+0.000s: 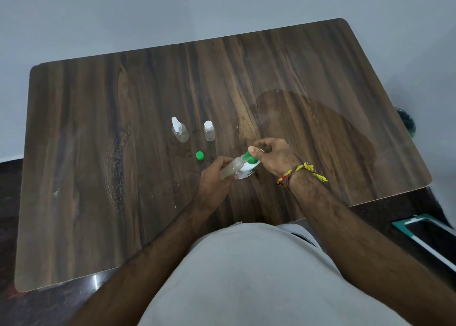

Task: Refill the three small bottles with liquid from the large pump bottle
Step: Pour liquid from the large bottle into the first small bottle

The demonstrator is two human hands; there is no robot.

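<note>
Your left hand (214,177) curls round a small bottle (230,169), tilted with its mouth at the pump bottle (249,169) nozzle; your right hand (272,155) rests on the pump, thumb on the green head. Press slowly and keep mouth under nozzle. Count three small bottles: one held, a spray bottle (180,130) and a capped bottle (209,131) standing behind; one loose green cap (200,156).

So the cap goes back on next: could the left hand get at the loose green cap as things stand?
Probably not at once: the left hand grips the small bottle at the pump. The green cap lies close by on bare table, unobstructed.
</note>
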